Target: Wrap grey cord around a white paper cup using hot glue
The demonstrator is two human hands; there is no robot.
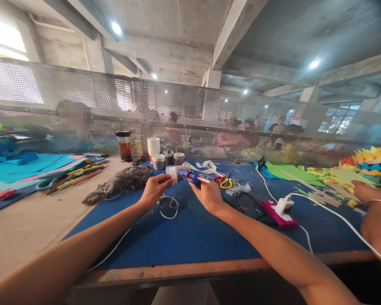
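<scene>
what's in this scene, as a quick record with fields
left hand: fingertips pinched at a white piece
right hand: gripping a blue glue gun
surface: blue covering
left side: grey yarn bundle
behind: lidded jar, white cup
right side: pink power strip
far right: another person's hand

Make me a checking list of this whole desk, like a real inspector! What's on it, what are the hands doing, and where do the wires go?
Surface: blue covering, pale tabletop at left.
Job's things: blue glue gun, white piece at its tip.
Clutter: grey yarn, scissors, jar, coloured paper.
Hands: left pinches the white piece; right grips the glue gun.
Cables: white plug in pink power strip; white cable across right side.
Surroundings: perforated screen, people behind; another person's hand at right.
</scene>
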